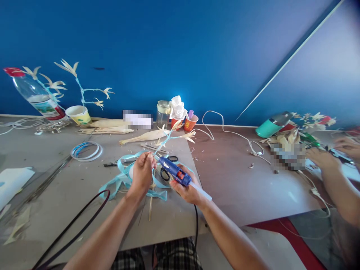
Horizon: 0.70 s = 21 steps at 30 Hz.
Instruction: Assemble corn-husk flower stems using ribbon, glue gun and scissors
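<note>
My left hand (143,168) is closed, pinching the lower stem of a flower spray (168,138) with pale dried-husk petals and blue-wrapped stems. My right hand (185,187) grips a blue hot glue gun (174,170), a whitish glue stick poking from its back end. The gun's nozzle points at the stem beside my left fingertips; I cannot tell whether they touch. Loops of light blue ribbon (112,187) lie under and around my left hand. Black-handled scissors (165,174) rest behind the glue gun, partly hidden by it.
A cup (78,114) with a finished-looking flower spray stands beside a tilted plastic bottle (46,105). Dried husks (144,137), a glass jar (163,114) and a red cup (191,122) line the back. A white cable (239,137) crosses the right side, near another person's hand (323,159).
</note>
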Each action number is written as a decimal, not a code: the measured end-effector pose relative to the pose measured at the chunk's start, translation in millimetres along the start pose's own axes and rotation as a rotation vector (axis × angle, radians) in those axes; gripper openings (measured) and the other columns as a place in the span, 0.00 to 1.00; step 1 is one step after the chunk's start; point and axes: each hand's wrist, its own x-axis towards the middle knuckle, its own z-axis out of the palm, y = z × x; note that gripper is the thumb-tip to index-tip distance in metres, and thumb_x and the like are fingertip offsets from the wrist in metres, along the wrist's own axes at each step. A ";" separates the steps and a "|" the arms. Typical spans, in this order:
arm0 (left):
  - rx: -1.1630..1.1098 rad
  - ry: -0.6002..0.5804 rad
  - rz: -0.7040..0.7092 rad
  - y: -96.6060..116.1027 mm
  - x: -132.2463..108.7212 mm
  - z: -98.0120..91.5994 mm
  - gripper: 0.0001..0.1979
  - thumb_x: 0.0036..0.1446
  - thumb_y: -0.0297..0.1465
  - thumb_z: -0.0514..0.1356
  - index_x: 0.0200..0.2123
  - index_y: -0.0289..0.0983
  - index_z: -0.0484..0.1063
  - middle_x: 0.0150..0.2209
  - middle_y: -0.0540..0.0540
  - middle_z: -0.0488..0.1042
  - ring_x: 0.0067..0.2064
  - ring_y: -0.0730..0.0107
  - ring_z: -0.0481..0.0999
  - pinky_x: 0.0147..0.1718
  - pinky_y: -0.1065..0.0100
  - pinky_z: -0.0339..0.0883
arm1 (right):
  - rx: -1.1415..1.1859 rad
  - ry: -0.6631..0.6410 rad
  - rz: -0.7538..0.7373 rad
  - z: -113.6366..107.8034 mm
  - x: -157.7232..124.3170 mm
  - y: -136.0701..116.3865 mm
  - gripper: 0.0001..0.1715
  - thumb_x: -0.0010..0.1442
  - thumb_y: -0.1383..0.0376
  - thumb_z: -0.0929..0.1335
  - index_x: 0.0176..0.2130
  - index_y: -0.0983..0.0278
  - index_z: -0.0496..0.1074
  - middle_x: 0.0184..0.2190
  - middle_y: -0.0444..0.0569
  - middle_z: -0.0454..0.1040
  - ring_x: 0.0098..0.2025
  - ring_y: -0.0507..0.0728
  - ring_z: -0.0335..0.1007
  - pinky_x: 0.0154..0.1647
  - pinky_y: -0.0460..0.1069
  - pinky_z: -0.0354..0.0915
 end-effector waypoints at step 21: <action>0.191 0.015 0.117 -0.4 -1.6 -1.0 0.12 0.59 0.35 0.51 0.24 0.39 0.62 0.19 0.53 0.60 0.23 0.73 0.60 0.25 0.70 0.55 | -0.126 -0.040 -0.094 5.6 2.1 0.7 0.10 0.55 0.59 0.66 0.33 0.62 0.62 0.27 0.44 0.64 0.28 0.53 0.58 0.30 0.47 0.57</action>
